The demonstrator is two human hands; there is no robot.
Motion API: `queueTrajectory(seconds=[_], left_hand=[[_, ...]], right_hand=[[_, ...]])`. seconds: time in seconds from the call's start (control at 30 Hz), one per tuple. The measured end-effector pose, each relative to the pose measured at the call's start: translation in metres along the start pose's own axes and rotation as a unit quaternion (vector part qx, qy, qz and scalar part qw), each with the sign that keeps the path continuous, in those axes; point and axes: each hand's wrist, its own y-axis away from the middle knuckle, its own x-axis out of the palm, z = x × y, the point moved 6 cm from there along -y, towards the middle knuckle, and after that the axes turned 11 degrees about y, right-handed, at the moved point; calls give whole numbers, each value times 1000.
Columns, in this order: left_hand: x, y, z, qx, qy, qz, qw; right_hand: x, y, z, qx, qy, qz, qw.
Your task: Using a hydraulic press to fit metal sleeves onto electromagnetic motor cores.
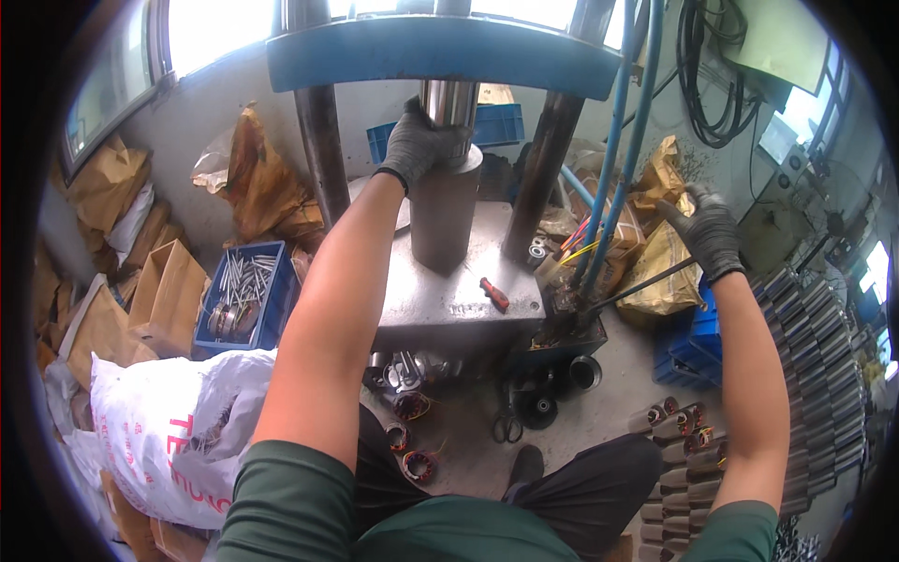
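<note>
My left hand (pixel 423 145), in a grey glove, is wrapped around the lower end of a shiny metal cylinder (pixel 449 101) beneath the blue crossbeam of a press (pixel 440 49). Directly under it stands a thicker grey metal cylinder (pixel 442 220), upright on the press's metal bed (pixel 403 300). A red-handled screwdriver (pixel 493 295) lies on the bed near that cylinder. My right hand (pixel 704 229), gloved too, is raised at the right with its thumb and fingers apart. Just below it ends a dark lever rod (pixel 646 285); whether they touch is hard to tell.
Left of the press sit a blue bin (pixel 242 290) of metal shafts and a white sack (pixel 169 431). Wound motor parts (pixel 419 465) and black scissors (pixel 508 429) lie on the floor. Rows of metal cylinders (pixel 805 375) line the right. Blue hoses (pixel 623 159) rise beside the press.
</note>
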Motion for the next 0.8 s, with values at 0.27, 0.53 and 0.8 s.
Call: queueTrajectory(seconds=[0.27, 0.53, 0.8], left_hand=[[-15, 49, -3, 98, -292, -24, 951], [-63, 202, 40, 8, 299, -43, 953], [-79, 230, 111, -208, 381, -143, 889]], right_hand=[[3, 19, -35, 69, -123, 10, 990], [-46, 143, 25, -191, -4, -16, 982], [-81, 213, 209, -322, -242, 72, 913]])
